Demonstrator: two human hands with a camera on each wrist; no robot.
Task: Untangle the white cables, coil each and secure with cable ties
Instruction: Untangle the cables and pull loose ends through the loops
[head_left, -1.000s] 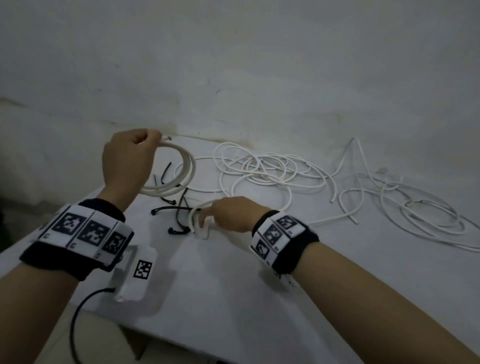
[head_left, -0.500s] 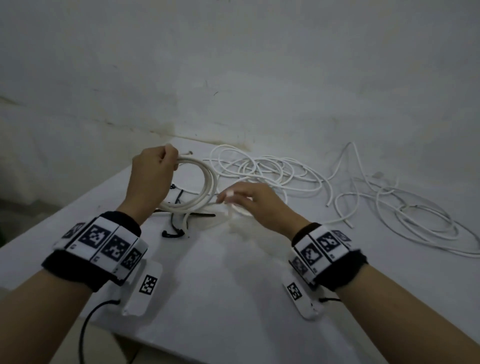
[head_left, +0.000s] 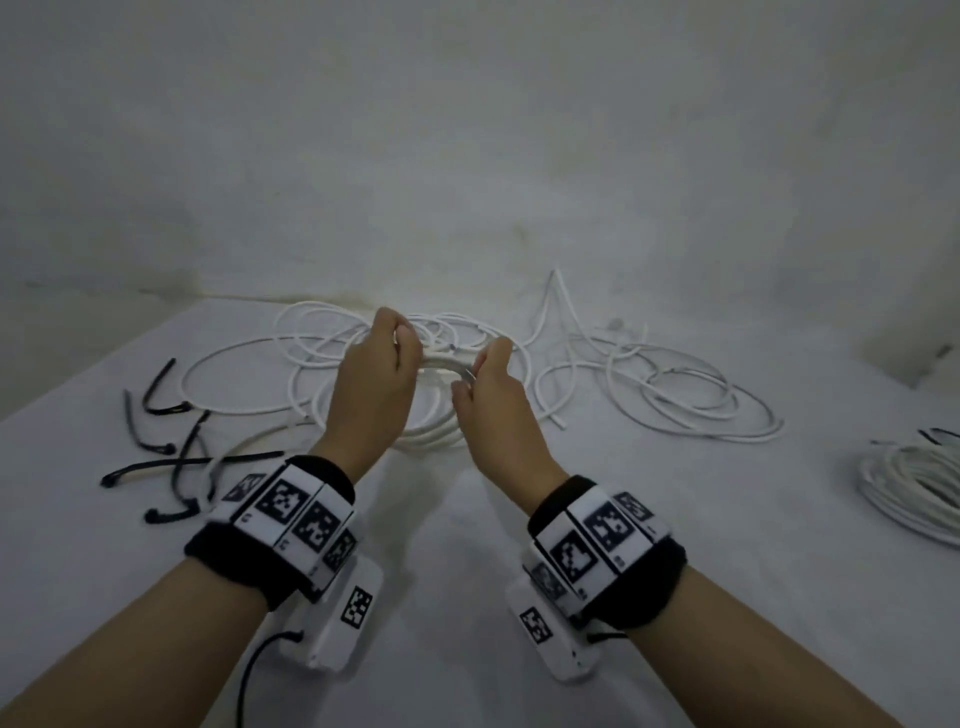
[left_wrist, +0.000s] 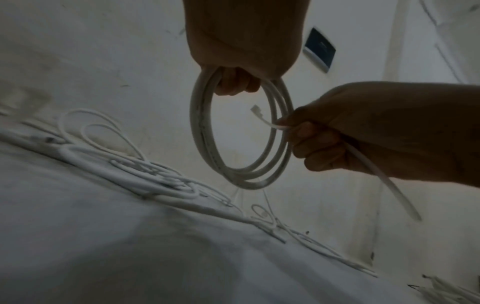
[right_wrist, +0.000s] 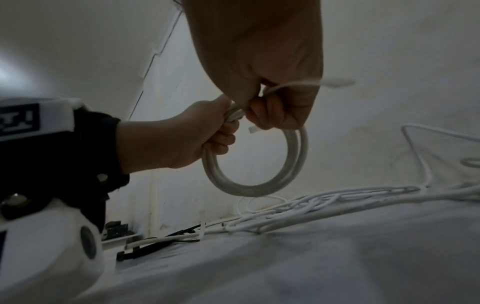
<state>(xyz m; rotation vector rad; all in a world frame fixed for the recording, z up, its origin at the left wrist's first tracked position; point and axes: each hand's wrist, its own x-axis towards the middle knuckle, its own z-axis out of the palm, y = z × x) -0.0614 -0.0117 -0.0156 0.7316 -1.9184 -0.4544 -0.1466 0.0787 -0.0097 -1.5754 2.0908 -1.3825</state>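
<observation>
Seen from the head camera, the left hand (head_left: 376, 371) and the right hand (head_left: 488, 395) are raised close together over the white table (head_left: 467, 571), both closed on a coiled white cable (head_left: 441, 364) that runs between them and hangs down toward the table. Behind them a tangle of loose white cables (head_left: 649, 384) sprawls across the far side of the table, several black cable ties (head_left: 171, 467) lie scattered to the left, and another bundle of white cable (head_left: 914, 488) sits at the right edge. In the left wrist view, the left hand (left_wrist: 241, 53) has its fingers curled round the top of the coil (left_wrist: 241, 144), which hangs as a ring of several turns clear of the table, while the right hand (left_wrist: 363, 133) grips a thin white tie (left_wrist: 265, 119) beside the coil's right side, one end poking into the ring and the other trailing down past the fist. In the right wrist view, the right hand (right_wrist: 267, 67) pinches the white tie (right_wrist: 337, 82) against the top of the coil (right_wrist: 259, 181), the left hand (right_wrist: 182, 139) clutches the ring's upper left, and the black ties (right_wrist: 161, 242) lie on the table below, beside loose cable.
</observation>
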